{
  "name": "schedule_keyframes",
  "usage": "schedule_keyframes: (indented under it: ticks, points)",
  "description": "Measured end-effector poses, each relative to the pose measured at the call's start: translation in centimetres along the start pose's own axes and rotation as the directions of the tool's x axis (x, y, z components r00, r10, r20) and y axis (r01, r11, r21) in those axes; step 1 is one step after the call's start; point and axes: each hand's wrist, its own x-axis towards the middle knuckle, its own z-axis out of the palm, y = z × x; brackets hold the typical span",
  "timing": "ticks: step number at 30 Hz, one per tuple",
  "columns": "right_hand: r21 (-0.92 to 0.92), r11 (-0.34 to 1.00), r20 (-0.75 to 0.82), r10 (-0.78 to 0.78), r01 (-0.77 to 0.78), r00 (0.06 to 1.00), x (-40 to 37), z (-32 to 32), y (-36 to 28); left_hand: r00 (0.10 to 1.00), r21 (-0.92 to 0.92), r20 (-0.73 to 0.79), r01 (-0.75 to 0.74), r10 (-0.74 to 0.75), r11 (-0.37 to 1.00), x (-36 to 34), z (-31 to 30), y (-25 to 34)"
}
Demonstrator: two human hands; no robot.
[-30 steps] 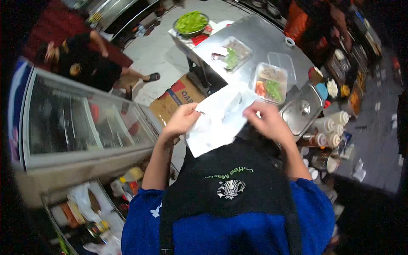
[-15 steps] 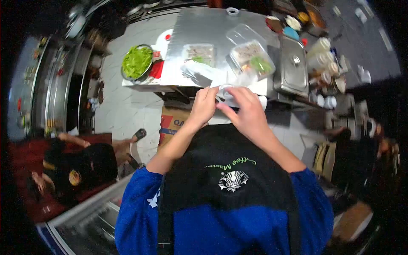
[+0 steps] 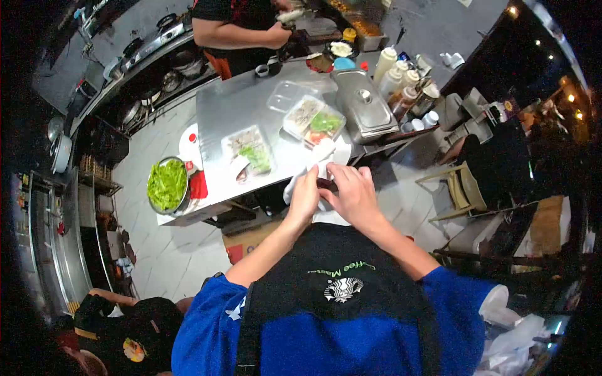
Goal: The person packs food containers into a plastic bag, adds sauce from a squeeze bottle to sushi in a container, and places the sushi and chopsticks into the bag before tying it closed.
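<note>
Head view: left hand (image 3: 305, 199), right hand (image 3: 355, 195) pinch crumpled thin white bag (image 3: 320, 153) at flat steel counter (image 3: 216, 119).

two food trays (image 3: 249, 150) and a lidded pan (image 3: 364, 105) sit on a steel table (image 3: 224, 109), greens bowl (image 3: 167, 185) nearby.

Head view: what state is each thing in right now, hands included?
left hand, pinched shut on the white bag
right hand, fingers curled at the bag, grip unclear
near tray, uncovered, filled with food
far tray, uncovered, filled
clear container, empty, beside the far tray
steel pan, lid on
metal bowl, full of greens
squeeze bottles, upright, capped
</note>
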Motion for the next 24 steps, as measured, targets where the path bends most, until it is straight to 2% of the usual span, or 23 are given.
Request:
schedule_keyframes:
  ticks: [1,2,6,9,11,13,14,15,17,19,21,22,24]
  points:
    - [-0.047,0.999,-0.043,0.003,-0.005,0.999,-0.6,0.0,0.3,1.0,-0.026,-0.014,0.011,-0.012,1.0,-0.3,1.1,0.0]
    - [-0.048,0.999,-0.04,0.005,-0.007,0.999,-1.2,-0.2,1.2,1.0,0.075,-0.019,0.023,-0.022,0.997,-0.1,1.4,-0.6]
    - [-0.029,1.0,-0.021,-0.011,0.01,1.0,-2.5,-2.1,4.7,0.991,0.099,0.047,0.122,-0.127,0.988,-0.7,3.9,-1.4]
    - [-0.001,1.0,0.003,0.026,-0.026,1.0,-3.2,-4.1,5.7,1.0,0.179,-0.026,0.0,0.005,0.984,-1.6,6.5,-1.3]
    - [0.01,0.997,0.049,0.077,-0.078,0.996,-4.2,-5.1,7.3,0.998,0.334,0.018,-0.057,0.055,0.941,-1.6,7.7,-2.0]
    - [0.103,0.986,0.046,0.13,-0.134,0.99,-5.0,-6.1,9.0,0.996,0.481,0.061,-0.081,0.059,0.873,-1.7,9.2,-2.3]
    - [0.153,0.973,0.076,0.164,-0.174,0.984,-5.6,-6.5,10.1,0.992,0.372,0.098,-0.114,0.083,0.921,-1.7,10.2,-3.1]
    - [0.201,0.956,0.103,0.197,-0.215,0.975,-6.3,-6.9,11.2,0.98,0.403,0.129,-0.189,0.149,0.895,-1.6,11.0,-4.0]
    - [0.361,0.864,0.155,0.316,-0.352,0.936,-7.9,-7.9,12.9,0.94,0.457,0.206,-0.338,0.271,0.823,-1.6,13.0,-5.0]
    - [0.473,0.71,0.283,0.438,-0.521,0.853,-9.6,-8.9,14.3,0.927,0.47,0.261,-0.364,0.268,0.804,-2.2,14.7,-6.1]
    - [0.566,0.583,0.299,0.514,-0.583,0.804,-11.6,-8.7,16.8,0.907,0.459,0.299,-0.41,0.298,0.788,-2.8,16.5,-7.5]
    - [0.596,0.528,0.306,0.547,-0.604,0.779,-12.4,-8.8,18.0,0.914,0.502,0.309,-0.391,0.262,0.771,-3.2,17.4,-7.5]
    - [0.648,0.423,0.338,0.586,-0.634,0.737,-14.4,-9.2,19.9,0.883,0.587,0.386,-0.458,0.266,0.668,-4.2,19.3,-7.3]
